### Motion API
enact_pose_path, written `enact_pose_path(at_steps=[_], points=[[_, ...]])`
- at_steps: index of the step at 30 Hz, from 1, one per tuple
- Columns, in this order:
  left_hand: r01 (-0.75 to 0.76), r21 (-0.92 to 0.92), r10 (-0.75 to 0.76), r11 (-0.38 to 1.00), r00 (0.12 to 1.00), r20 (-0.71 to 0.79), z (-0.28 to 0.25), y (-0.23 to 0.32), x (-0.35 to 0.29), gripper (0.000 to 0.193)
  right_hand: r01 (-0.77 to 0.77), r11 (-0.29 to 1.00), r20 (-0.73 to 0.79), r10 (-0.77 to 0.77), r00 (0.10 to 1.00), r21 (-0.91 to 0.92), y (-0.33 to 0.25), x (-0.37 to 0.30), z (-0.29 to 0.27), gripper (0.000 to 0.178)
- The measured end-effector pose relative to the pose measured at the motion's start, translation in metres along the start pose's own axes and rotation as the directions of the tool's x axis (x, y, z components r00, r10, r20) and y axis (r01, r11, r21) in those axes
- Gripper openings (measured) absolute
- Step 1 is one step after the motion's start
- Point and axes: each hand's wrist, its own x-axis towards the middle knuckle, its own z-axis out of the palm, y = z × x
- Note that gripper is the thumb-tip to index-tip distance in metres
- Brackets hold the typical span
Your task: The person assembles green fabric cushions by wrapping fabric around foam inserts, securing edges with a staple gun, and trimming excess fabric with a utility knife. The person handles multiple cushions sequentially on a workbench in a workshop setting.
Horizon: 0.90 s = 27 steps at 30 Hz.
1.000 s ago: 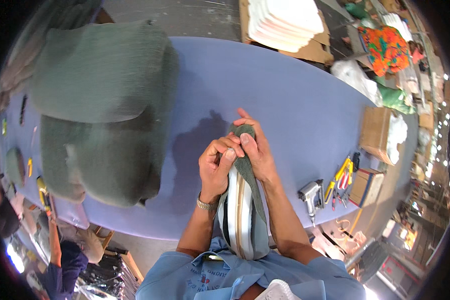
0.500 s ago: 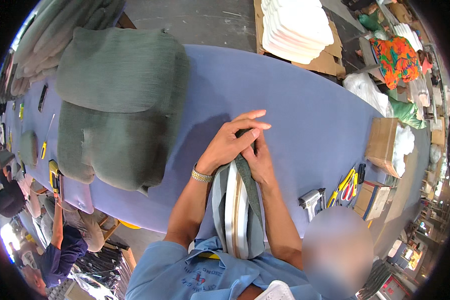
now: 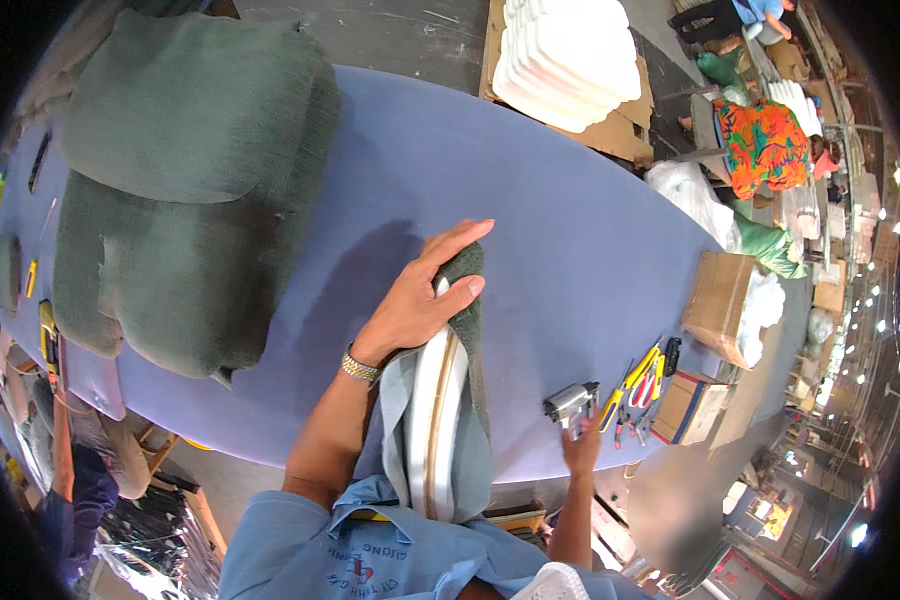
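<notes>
A padded panel [image 3: 436,425], with a white layered edge and a brown strip down its middle, stands on edge against my shirt. Grey-green fabric [image 3: 462,265] wraps over its far end and hangs loose along both sides. My left hand [image 3: 415,300] clasps that far end, the thumb over the fabric and the fingers stretched along the other side. To the right, my right hand [image 3: 582,448] is at the handle of a silver-grey staple gun [image 3: 570,400], its fingers apart; whether they touch the handle is hard to see.
A large green upholstered cushion [image 3: 180,220] covers the left of the blue table [image 3: 400,140]. Yellow-handled cutters and pliers [image 3: 638,378] lie beyond the staple gun, near a small box [image 3: 688,408] and a carton [image 3: 718,305]. White moulded pieces [image 3: 568,65] are stacked past the far edge. A co-worker's arm [image 3: 62,450] shows at left.
My right hand has left the fabric at the panel's far end and moved right to the staple gun. My left hand stays on the panel. The view has shifted to the right.
</notes>
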Motion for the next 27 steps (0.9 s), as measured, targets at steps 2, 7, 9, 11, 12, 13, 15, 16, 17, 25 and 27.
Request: enact_pose_path(at_steps=[2, 7, 9, 11, 12, 13, 15, 16, 17, 25, 27], points=[[-0.017, 0.003, 0.017, 1.0, 1.0, 0.0, 0.001, -0.002, -0.001, 0.059, 0.187, 0.978, 0.015, -0.187, 0.982, -0.096, 0.018, -0.003, 0.024, 0.102], [-0.023, -0.011, 0.023, 1.0, 1.0, -0.014, -0.003, -0.007, -0.006, 0.061, 0.091, 0.995, 0.007, -0.091, 0.996, -0.04, 0.013, 0.029, 0.029, 0.091], [-0.02, -0.037, 0.019, 0.999, 1.0, -0.019, -0.001, -0.008, -0.007, 0.061, 0.048, 0.941, 0.08, -0.079, 0.994, 0.334, -0.016, 0.033, 0.009, 0.081], [0.003, -0.039, -0.004, 0.999, 0.999, -0.032, 0.001, -0.008, -0.007, 0.062, 0.032, 0.928, 0.182, -0.106, 0.978, 0.372, -0.031, 0.047, -0.012, 0.072], [0.017, -0.041, -0.018, 0.999, 0.999, -0.029, 0.002, -0.008, -0.008, 0.062, 0.014, 0.92, 0.229, -0.112, 0.967, 0.392, -0.045, 0.052, -0.024, 0.067], [0.01, -0.026, -0.011, 1.0, 0.999, -0.038, 0.002, -0.01, -0.009, 0.063, -0.149, 0.836, 0.273, 0.0, 0.962, 0.528, -0.14, 0.044, -0.059, 0.052], [-0.016, -0.013, 0.016, 1.0, 0.999, -0.033, 0.0, -0.009, -0.008, 0.063, -0.163, 0.832, 0.384, -0.064, 0.921, 0.529, -0.18, 0.05, -0.084, 0.052], [-0.024, -0.022, 0.023, 0.999, 0.999, -0.037, 0.0, -0.011, -0.008, 0.064, 0.009, 0.836, 0.365, -0.25, 0.897, 0.549, -0.199, 0.055, -0.095, 0.053], [-0.03, -0.019, 0.029, 0.999, 0.999, -0.037, 0.001, -0.012, -0.009, 0.064, 0.081, 0.764, 0.279, -0.33, 0.902, 0.641, -0.255, 0.048, -0.111, 0.051], [-0.086, -0.04, 0.085, 0.995, 0.996, -0.037, -0.001, -0.018, -0.012, 0.068, 0.692, 0.618, 0.306, -0.786, 0.537, 0.374, -0.379, 0.065, -0.156, 0.069], [-0.1, -0.046, 0.098, 0.994, 0.994, -0.042, -0.002, -0.02, -0.012, 0.069, 0.731, 0.562, 0.32, -0.825, 0.465, 0.387, -0.385, 0.07, -0.154, 0.067]])
